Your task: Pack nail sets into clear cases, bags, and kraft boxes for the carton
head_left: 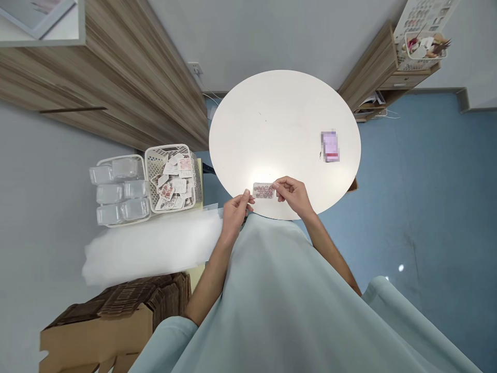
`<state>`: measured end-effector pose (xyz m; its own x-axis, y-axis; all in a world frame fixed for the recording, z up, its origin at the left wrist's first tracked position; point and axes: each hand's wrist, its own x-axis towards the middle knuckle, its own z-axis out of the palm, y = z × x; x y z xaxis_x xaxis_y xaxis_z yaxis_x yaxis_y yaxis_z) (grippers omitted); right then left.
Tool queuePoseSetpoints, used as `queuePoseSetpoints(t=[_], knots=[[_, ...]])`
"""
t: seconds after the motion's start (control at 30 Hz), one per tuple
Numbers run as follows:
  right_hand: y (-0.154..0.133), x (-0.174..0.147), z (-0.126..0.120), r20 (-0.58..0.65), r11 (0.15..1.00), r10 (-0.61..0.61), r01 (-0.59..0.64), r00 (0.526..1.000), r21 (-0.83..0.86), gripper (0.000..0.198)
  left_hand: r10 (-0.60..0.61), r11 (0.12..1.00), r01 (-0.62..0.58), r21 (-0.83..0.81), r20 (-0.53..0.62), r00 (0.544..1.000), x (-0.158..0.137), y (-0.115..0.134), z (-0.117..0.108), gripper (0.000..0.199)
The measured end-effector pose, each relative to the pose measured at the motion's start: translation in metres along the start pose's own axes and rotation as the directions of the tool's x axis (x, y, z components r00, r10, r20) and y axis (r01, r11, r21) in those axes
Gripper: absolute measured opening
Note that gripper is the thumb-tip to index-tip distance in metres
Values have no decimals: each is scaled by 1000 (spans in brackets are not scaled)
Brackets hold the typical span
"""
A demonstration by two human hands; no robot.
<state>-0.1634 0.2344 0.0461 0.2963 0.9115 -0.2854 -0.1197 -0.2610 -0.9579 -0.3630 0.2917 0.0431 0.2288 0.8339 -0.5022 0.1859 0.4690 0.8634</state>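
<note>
Between my two hands, above the near edge of the white oval table, is a small flat clear packet with a dark red pattern or pieces in it. My right hand pinches its right end between thumb and fingers. At the packet's left edge, my left hand has its thumb and forefinger closed on the lower corner. What exactly lies inside the packet is too small to make out.
A blurred purple item lies on the table's right side. To the left stand a white basket of printed cards and another with clear plastic boxes. White wrapping sheets and folded cardboard boxes sit nearer. Wooden cabinets flank the table.
</note>
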Motion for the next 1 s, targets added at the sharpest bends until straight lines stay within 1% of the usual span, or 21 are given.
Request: queuePoseSetpoints(t=[0.07, 0.13, 0.23, 0.33, 0.43, 0.53, 0.6, 0.7, 0.83, 0.93, 1.0], knots=[[-2, -1, -1, 25, 999, 37, -37, 999, 14, 46, -35, 999, 35, -14, -3, 999, 3, -1, 1, 58], [-5, -3, -3, 53, 999, 49, -50, 997, 19, 47, -46, 999, 46, -9, -4, 999, 6, 0, 2, 58], [-10, -5, -8, 87, 999, 36, -38, 996, 19, 46, -31, 999, 31, 18, -8, 999, 10, 4, 4, 52], [-12, -5, -15, 112, 999, 27, -29, 993, 16, 42, -36, 999, 36, 16, 14, 999, 14, 9, 6, 46], [-12, -5, -24, 143, 999, 38, -40, 989, 10, 37, -37, 999, 38, -19, 53, 998, 19, 13, 8, 46], [-9, -6, -31, 189, 998, 59, -55, 980, -29, 35, 6, 996, -1, -85, 69, 998, 24, 15, 8, 46], [-6, -7, -33, 190, 996, 65, -54, 980, -64, 34, 27, 993, -19, -119, 71, 997, 27, 18, 9, 44], [-1, -6, -34, 146, 996, 43, -31, 988, -85, 30, 36, 990, -24, -141, 81, 996, 30, 22, 9, 40], [6, -1, -35, 106, 998, 34, -29, 994, -47, 29, 47, 988, -30, -149, 110, 993, 34, 23, 12, 37], [10, 3, -36, 131, 997, 63, -67, 989, 27, 32, 34, 980, -6, -200, 135, 990, 34, 22, 15, 39], [12, 6, -36, 162, 992, 78, -93, 984, 89, 34, 17, 963, 34, -266, 188, 982, 34, 21, 17, 41]])
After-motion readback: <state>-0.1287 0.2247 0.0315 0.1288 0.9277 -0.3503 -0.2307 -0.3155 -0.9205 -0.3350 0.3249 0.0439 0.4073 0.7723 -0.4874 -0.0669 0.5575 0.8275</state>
